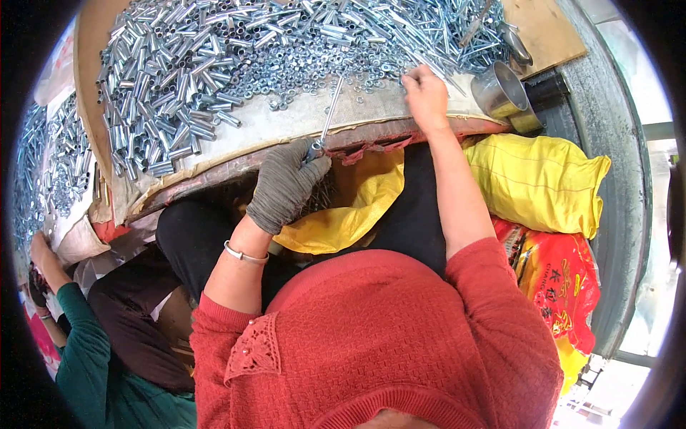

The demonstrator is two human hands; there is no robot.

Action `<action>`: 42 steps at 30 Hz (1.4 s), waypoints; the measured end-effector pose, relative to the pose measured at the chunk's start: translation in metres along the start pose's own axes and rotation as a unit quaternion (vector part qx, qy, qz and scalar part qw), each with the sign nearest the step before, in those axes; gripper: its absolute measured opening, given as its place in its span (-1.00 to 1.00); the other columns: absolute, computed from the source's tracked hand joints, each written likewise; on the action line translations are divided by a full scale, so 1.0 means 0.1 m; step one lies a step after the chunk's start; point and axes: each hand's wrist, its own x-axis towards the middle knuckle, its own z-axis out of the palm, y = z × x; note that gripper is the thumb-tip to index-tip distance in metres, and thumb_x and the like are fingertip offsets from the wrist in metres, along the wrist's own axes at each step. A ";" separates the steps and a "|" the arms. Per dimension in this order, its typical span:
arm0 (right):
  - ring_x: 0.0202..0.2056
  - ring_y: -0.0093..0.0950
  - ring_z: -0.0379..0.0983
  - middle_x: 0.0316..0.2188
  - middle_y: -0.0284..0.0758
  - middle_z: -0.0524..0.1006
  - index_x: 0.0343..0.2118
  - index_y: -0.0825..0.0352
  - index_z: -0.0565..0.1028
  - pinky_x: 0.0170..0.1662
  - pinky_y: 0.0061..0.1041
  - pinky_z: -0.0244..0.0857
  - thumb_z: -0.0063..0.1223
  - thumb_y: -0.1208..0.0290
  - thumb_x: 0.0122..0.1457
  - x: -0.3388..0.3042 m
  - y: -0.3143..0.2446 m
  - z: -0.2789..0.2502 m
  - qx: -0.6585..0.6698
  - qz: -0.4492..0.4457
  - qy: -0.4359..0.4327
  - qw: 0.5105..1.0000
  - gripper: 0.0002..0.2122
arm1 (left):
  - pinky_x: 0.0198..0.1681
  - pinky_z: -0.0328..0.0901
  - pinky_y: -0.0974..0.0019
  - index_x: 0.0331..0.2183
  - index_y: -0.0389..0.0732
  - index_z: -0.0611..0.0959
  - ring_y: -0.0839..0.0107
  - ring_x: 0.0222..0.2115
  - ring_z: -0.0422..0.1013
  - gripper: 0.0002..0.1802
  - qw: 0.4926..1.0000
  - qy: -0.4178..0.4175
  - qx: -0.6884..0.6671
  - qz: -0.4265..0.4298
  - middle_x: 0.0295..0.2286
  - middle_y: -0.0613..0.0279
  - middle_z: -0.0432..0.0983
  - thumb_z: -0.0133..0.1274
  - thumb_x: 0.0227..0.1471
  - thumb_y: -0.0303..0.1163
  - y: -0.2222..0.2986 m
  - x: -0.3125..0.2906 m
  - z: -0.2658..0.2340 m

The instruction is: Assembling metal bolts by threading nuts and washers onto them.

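Nearest me, my gloved left hand [286, 186] is gripping a thin steel rod [327, 121], fingers clamped round its lower end; the rod is slanting up from that fist toward the pile. It looks stiff, light and slick, so the low grip with the glove suits it. Farther out, my bare right hand [426, 96] is pinching at small nuts [321, 68], fingertips together. Right of that hand, yellow [543, 182] and red printed sacks [564, 286] are lying bunched.

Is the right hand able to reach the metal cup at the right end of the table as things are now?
Probably yes. The right hand rests bare on the small nuts at the table's near edge, and the metal cup stands just to its right. Nothing lies between them, and this hand holds nothing large.
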 end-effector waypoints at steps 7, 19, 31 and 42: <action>-0.37 -0.07 0.46 -0.48 -0.05 0.53 -0.42 0.44 0.46 -0.27 -0.23 0.30 0.05 0.31 0.01 -0.41 0.28 -1.19 -0.166 0.065 -0.112 0.978 -0.76 | -0.63 0.14 0.43 -0.54 -0.24 0.50 0.56 -0.72 0.25 -0.75 0.991 0.028 -0.122 -0.045 -0.73 0.30 0.34 0.07 -0.03 -0.24 0.11 -0.03 -0.08; -0.33 -0.11 0.45 -0.44 -0.06 0.52 -0.35 0.33 0.51 -0.26 -0.22 0.28 0.00 0.27 0.05 -0.24 -0.29 -0.69 -0.081 0.001 -0.189 0.979 -0.77 | -0.79 -0.01 0.60 -0.50 -0.15 0.49 0.68 -0.84 0.14 -0.70 0.943 0.068 -0.305 -0.112 -0.76 0.38 0.35 0.06 0.02 -0.11 0.14 -0.10 -0.11; -0.29 -0.15 0.45 -0.33 -0.18 0.49 -0.25 0.19 0.47 -0.23 -0.19 0.31 0.01 0.34 0.05 -0.02 -0.34 0.04 -0.241 -0.097 -0.104 0.960 -0.81 | -0.79 -0.01 0.60 -0.49 -0.16 0.50 0.67 -0.85 0.14 -0.74 0.952 0.039 -0.283 -0.115 -0.77 0.37 0.36 0.05 0.01 -0.16 0.16 -0.09 -0.18; -0.32 -0.09 0.44 -0.34 -0.11 0.42 -0.35 0.22 0.43 -0.29 -0.15 0.30 0.04 0.25 0.05 -0.07 -0.52 -0.06 -0.245 -0.111 -0.144 0.952 -0.82 | -0.66 0.16 0.43 -0.61 -0.25 0.49 0.58 -0.75 0.26 -0.75 0.999 -0.029 -0.030 0.015 -0.78 0.35 0.35 0.07 -0.03 -0.31 -0.01 -0.04 0.02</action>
